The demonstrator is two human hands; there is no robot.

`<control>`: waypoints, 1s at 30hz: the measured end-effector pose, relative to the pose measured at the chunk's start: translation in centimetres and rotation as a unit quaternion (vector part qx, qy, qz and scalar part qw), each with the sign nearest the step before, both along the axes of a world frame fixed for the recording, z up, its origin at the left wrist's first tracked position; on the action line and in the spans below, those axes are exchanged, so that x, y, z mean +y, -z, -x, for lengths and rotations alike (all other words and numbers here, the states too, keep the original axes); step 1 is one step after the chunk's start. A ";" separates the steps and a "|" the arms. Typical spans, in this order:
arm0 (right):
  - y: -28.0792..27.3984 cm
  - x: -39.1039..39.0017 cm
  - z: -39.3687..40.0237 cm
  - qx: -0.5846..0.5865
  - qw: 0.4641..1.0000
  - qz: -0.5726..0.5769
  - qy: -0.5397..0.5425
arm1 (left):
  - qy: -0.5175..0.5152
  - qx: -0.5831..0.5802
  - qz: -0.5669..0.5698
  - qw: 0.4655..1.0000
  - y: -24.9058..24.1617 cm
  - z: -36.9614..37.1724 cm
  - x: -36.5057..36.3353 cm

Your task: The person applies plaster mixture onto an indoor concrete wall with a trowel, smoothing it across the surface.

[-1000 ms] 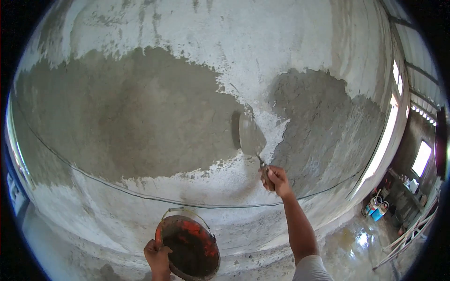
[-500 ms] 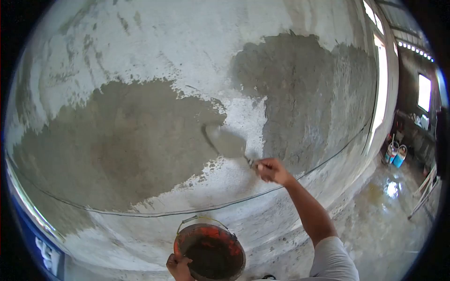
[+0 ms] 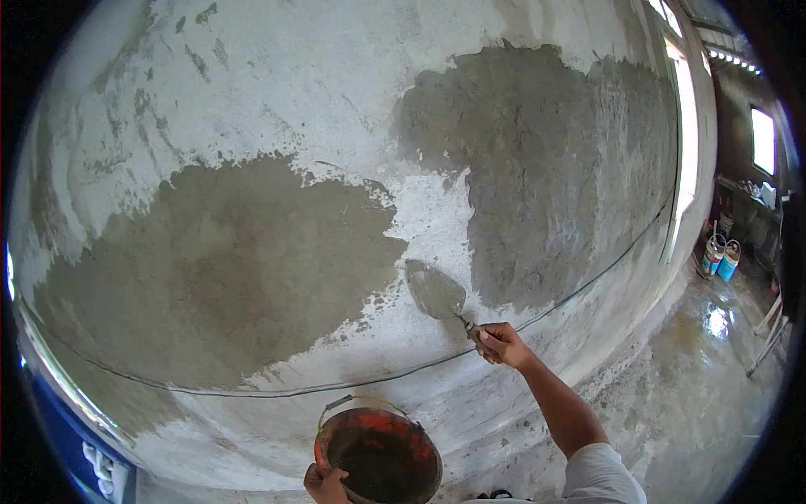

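My right hand (image 3: 501,343) is closed around the handle of a trowel (image 3: 438,291). The trowel's leaf-shaped blade, grey with mortar, overlaps the white strip of wall between two darker grey mortar patches. One patch (image 3: 252,273) spreads to the left, the other (image 3: 546,168) to the upper right. Low in the view, my left hand (image 3: 326,485) grips the rim of an orange bucket (image 3: 323,445), thumb over the edge. Grey mortar (image 3: 379,472) lies inside it, and the wire handle stands up above the rim.
A thin cable (image 3: 285,392) runs slackly across the lower wall. At right are a tall window opening (image 3: 685,126), small buckets (image 3: 727,260) and a wet, shiny floor (image 3: 672,378). A blue panel (image 3: 63,441) shows at the lower left.
My right hand has moved the trowel down and slightly right, off the left patch's edge. The blade was blurred by motion before and is sharper now. My left hand stays on the bucket.
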State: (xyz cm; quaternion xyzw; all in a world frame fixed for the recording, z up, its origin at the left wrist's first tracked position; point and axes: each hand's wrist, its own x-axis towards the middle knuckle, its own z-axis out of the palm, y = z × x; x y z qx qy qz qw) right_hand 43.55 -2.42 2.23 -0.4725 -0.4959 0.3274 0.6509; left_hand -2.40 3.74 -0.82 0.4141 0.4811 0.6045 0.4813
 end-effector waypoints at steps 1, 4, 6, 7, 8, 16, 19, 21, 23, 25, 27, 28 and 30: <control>-2.0 0.0 0.7 -0.031 0.999 -0.012 0.015 | 0.002 0.023 -0.002 1.000 0.0 0.3 0.1; -7.4 2.9 0.3 -0.050 0.995 -0.088 0.007 | -0.006 0.055 0.017 0.998 -2.7 -1.9 -1.5; -13.0 4.7 1.5 -0.049 0.993 -0.107 0.017 | -0.011 0.091 0.005 0.996 -1.7 -1.5 -1.1; -14.6 5.5 1.9 -0.045 0.993 -0.105 0.009 | -0.004 0.080 0.012 0.997 -1.8 -1.5 -1.2; -14.7 6.1 2.1 -0.043 0.993 -0.108 0.008 | 0.004 0.067 0.018 0.998 -1.8 -1.7 -1.2; -5.9 4.4 2.0 -0.211 0.974 0.072 -0.051 | -0.005 0.021 0.000 1.000 -0.5 -2.7 -1.0; -6.9 2.7 2.7 -0.177 0.981 0.060 -0.061 | 0.022 -0.008 -0.004 1.000 -0.1 -2.8 -1.9; -10.0 2.4 2.3 -0.154 0.987 -0.016 -0.036 | 0.013 0.017 0.001 1.000 0.1 -3.4 -1.4; -13.9 3.7 2.2 -0.163 0.984 -0.061 0.019 | -0.006 0.010 0.003 1.000 -1.0 -4.9 -2.1; -17.2 5.5 2.3 -0.192 0.977 -0.080 0.048 | -0.024 0.002 0.007 1.000 -1.2 -5.5 -2.9; -17.4 7.0 1.5 -0.223 0.968 -0.088 0.070 | -0.004 0.020 0.031 0.999 -1.1 -6.1 -3.0; -16.5 7.3 1.4 -0.244 0.964 -0.087 0.064 | -0.005 0.017 0.027 0.999 -1.2 -6.6 -3.0; -14.5 7.4 1.3 -0.269 0.958 -0.088 0.051 | -0.006 -0.009 0.000 1.000 -1.0 -7.6 -3.4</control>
